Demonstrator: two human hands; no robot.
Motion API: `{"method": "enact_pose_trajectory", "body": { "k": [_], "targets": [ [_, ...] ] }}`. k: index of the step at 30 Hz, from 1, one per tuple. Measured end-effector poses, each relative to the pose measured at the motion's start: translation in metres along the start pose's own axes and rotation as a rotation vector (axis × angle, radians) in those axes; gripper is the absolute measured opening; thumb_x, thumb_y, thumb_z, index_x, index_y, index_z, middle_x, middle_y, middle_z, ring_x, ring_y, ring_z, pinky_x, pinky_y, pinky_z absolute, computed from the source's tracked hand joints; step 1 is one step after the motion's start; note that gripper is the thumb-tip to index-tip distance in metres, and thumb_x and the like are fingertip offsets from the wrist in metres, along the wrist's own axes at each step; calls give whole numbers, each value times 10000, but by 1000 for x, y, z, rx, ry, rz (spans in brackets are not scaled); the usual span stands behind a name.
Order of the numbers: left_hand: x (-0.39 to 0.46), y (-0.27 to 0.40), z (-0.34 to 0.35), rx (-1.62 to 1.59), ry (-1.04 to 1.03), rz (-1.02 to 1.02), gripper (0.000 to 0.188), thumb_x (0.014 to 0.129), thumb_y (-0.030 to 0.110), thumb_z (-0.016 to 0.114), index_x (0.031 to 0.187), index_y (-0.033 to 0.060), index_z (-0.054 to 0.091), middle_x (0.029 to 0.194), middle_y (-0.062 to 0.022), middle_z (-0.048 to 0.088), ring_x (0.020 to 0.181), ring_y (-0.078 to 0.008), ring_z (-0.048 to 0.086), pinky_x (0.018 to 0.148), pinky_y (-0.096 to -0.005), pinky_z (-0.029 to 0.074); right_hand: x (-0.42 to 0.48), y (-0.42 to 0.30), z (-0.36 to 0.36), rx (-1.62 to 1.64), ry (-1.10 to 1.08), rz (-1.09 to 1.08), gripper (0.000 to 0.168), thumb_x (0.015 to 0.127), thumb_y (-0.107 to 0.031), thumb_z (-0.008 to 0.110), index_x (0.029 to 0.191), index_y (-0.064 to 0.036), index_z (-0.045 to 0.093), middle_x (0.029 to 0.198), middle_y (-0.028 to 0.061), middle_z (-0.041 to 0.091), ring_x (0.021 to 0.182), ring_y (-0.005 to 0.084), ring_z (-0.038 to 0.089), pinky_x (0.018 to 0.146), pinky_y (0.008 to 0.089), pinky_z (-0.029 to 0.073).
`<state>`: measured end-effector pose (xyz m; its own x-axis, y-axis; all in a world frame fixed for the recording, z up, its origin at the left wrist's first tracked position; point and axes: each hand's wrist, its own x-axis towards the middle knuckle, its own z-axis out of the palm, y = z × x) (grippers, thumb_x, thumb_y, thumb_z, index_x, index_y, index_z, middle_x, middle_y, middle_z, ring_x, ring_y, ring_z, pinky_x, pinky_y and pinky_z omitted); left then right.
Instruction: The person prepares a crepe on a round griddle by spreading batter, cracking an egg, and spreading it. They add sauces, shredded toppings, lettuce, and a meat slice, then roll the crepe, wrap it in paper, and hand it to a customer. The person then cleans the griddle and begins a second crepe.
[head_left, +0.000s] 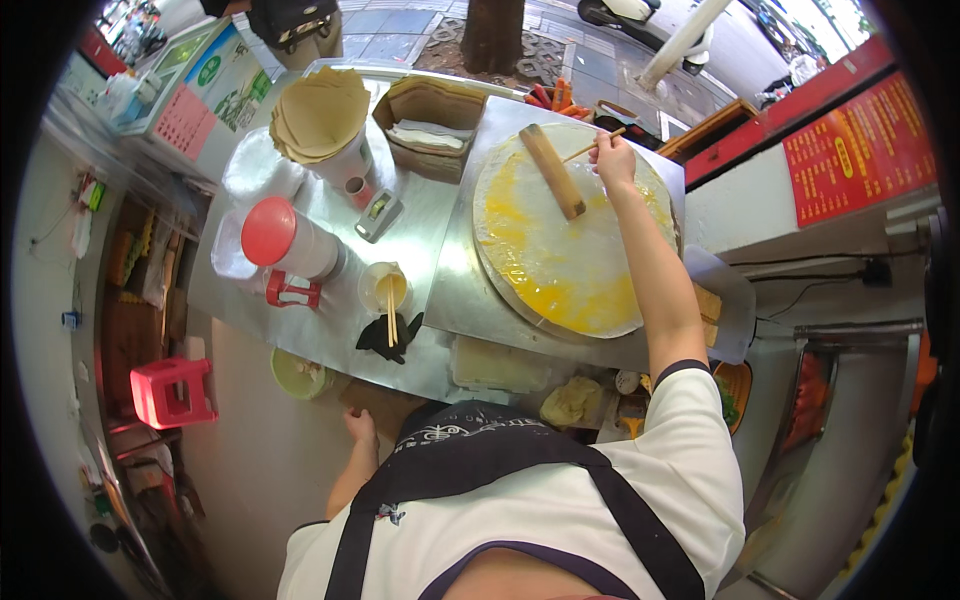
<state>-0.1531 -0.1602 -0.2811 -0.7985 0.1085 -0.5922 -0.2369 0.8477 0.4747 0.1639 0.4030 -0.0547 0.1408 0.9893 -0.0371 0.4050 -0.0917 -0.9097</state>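
Note:
My right hand (613, 161) grips the thin wooden handle of a batter spreader (553, 171), whose wide blade lies across the upper part of a round griddle. A thin crepe (555, 255) covers the griddle, with yellow egg smeared over it, thickest along the lower edge. My left hand (361, 426) hangs low beside the counter, near a green bowl (298, 375); its fingers are partly curled and I cannot tell whether it holds anything. On the steel counter, a cup (382, 287) of pale yellow liquid has chopsticks (391, 311) across it, their ends over a black cloth (388, 339).
Left of the griddle stand a red-lidded plastic jug (289, 244), a stack of paper bags (319, 112), a grey tool (379, 215) and a cardboard box (431, 124) of napkins. A pink stool (172, 392) stands at left. A person (296, 34) is beyond the counter.

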Motion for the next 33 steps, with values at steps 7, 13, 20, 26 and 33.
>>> {"method": "enact_pose_trajectory", "body": {
  "k": [7, 13, 20, 26, 33],
  "targets": [
    [10, -10, 2, 4, 30, 64, 396, 792, 98, 597, 1146, -25, 465, 1068, -165, 559, 976, -269, 553, 852, -361, 444, 12, 37, -55, 121, 275, 148, 296, 924, -300, 502, 838, -32, 591, 659, 29, 592, 523, 99, 555, 432, 243, 451],
    [18, -14, 6, -11, 43, 71, 418, 760, 156, 634, 1103, -39, 499, 1047, -191, 584, 958, -290, 573, 834, -369, 451, -1, 49, -71, 163, 414, 145, 295, 932, -292, 479, 882, -20, 582, 662, 31, 587, 514, 97, 544, 411, 236, 439],
    [19, 5, 4, 48, 33, 127, 423, 747, 176, 644, 1094, -34, 521, 1065, -199, 587, 985, -301, 569, 862, -366, 440, -5, 17, -28, 426, 205, 150, 257, 927, -269, 503, 922, -30, 595, 749, 59, 637, 636, 132, 630, 485, 253, 507],
    [14, 20, 1, 100, -38, 145, 429, 777, 123, 603, 1154, -26, 464, 1089, -185, 543, 998, -289, 536, 874, -374, 426, -30, 48, -75, 354, 481, 155, 288, 933, -247, 477, 892, 5, 610, 732, 85, 646, 606, 137, 634, 451, 254, 500],
    [37, -12, 7, 115, -39, 104, 437, 772, 118, 601, 1156, -38, 460, 1101, -197, 543, 1003, -303, 537, 880, -382, 423, -96, 63, -109, 379, 564, 97, 292, 927, -250, 481, 904, 11, 610, 751, 84, 643, 652, 143, 641, 455, 248, 491]
  ]
}}
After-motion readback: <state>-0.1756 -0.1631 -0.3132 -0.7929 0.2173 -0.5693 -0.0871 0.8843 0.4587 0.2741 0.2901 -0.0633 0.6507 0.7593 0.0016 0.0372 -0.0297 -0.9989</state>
